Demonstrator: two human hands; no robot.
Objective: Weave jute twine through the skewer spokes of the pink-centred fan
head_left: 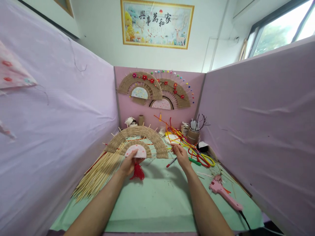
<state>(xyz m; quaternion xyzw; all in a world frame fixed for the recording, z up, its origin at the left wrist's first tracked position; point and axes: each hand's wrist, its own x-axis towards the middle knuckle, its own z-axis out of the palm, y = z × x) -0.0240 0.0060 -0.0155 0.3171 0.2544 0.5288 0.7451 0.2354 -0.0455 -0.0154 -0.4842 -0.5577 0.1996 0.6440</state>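
A half-round fan (pixel 137 132) wound in brown twine, with stick ends poking past its outer rim, is held up above the green table. My left hand (pixel 130 163) grips it at the bottom middle, thumb over the pale pink dotted half-circle (pixel 139 151). A red tassel (pixel 137 172) hangs just below that hand. At the fan's right end, my right hand (pixel 180 154) is closed in a pinch near a stick end; what its fingertips hold is too small to make out. A red-tipped pen (pixel 171 162) lies just left of the right hand.
Many thin sticks (pixel 97 173) lie at the left. Coloured fuzzy stems (pixel 194 149) spread at the right, behind a pink glue gun (pixel 225 193) with a black cord. Jars (pixel 193 135) stand at the back. Two decorated fans (pixel 159 88) hang on the pink panel; lilac walls flank the table (pixel 157 209).
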